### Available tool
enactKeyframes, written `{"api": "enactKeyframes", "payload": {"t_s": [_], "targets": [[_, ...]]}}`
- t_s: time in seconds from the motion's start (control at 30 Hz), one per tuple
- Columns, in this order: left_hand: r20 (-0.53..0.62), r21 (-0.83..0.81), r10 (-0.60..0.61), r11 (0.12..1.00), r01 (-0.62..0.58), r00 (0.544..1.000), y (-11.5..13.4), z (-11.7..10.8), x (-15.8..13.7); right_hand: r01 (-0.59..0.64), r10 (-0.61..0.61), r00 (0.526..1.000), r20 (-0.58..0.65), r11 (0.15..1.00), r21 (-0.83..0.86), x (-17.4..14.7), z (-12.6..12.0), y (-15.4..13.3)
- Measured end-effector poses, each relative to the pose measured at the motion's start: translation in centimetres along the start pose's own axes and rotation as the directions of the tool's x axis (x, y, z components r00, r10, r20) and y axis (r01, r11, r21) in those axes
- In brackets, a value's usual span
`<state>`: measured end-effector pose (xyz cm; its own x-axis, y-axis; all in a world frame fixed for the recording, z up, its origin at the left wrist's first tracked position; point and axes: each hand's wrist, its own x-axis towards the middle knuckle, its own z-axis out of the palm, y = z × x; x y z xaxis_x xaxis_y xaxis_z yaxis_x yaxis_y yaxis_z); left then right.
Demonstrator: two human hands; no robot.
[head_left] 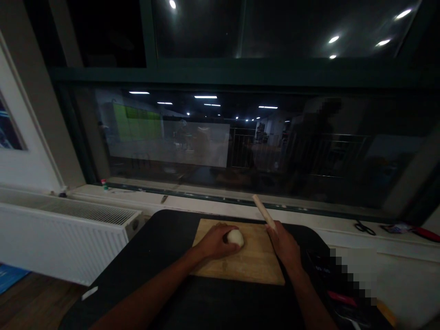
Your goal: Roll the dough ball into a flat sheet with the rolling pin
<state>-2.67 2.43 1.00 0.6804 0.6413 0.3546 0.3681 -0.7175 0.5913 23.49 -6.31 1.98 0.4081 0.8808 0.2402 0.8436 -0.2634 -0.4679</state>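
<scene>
Black table (151, 247), rounded far corners. Wooden board (254, 259) lies flat around the middle. Small white strip (90, 293) at left edge. Right side: dark device (321, 266) with lit digits, red item (341, 298) nearer the person, details unclear.

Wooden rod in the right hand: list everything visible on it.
The wooden rod is a pale, straight, round stick that looks plain, with no separate handles showing. The right hand grips it near its lower end; the part inside the grip is hidden. From there it slants up and to the left in the picture, its far end free and seen against the window sill. It shows by the far right corner of the wooden board; I can't tell whether it touches the board.
</scene>
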Motion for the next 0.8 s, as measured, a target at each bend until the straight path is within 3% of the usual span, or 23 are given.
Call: {"api": "enactKeyframes", "payload": {"t_s": [0.07,0.17,0.27,0.37,0.43,0.5,0.57,0.67,0.8], "targets": [[0.018,0.088,-0.008,0.996,0.006,1.0,0.4,0.3,0.5,0.016,-0.017,0.999,-0.039,1.0,-0.023,0.0,-0.7,-0.6],[0.0,0.08,-0.027,0.996,0.027,1.0,0.3,0.9,0.6,0.143,-0.143,0.989,0.049,0.99,-0.01,0.4,-1.7,-2.1],[0.042,-0.109,-0.009,0.994,0.013,0.999,-0.9,0.2,0.5,0.329,-0.315,0.935,0.161,0.942,-0.066,1.3,-2.8,-4.0],[0.187,-0.364,-0.002,0.929,0.071,0.982,-2.6,-3.0,0.3,0.487,-0.436,0.866,0.246,0.848,-0.211,2.2,-3.6,-5.8],[0.093,-0.456,-0.07,0.884,0.105,0.993,-3.1,-5.7,0.1,0.57,-0.496,0.814,0.303,0.783,-0.248,2.5,-3.9,-6.8],[-0.123,-0.463,-0.122,0.885,0.051,0.985,-2.6,-7.5,-0.3,0.62,-0.531,0.776,0.342,0.742,-0.254,2.4,-3.8,-7.6],[-0.217,-0.368,-0.085,0.93,-0.001,0.972,-1.2,-7.8,-0.7,0.65,-0.549,0.75,0.37,0.716,-0.255,2.2,-3.2,-8.2],[-0.17,-0.078,-0.036,0.997,0.023,0.985,0.8,-5.4,-0.9,0.664,-0.554,0.733,0.394,0.71,-0.237,1.8,-2.1,-8.7],[-0.092,0.268,-0.104,0.955,0.125,0.99,0.5,-1.6,0.1,0.641,-0.539,0.745,0.393,0.741,-0.2,1.8,-1.3,-8.4]]}}
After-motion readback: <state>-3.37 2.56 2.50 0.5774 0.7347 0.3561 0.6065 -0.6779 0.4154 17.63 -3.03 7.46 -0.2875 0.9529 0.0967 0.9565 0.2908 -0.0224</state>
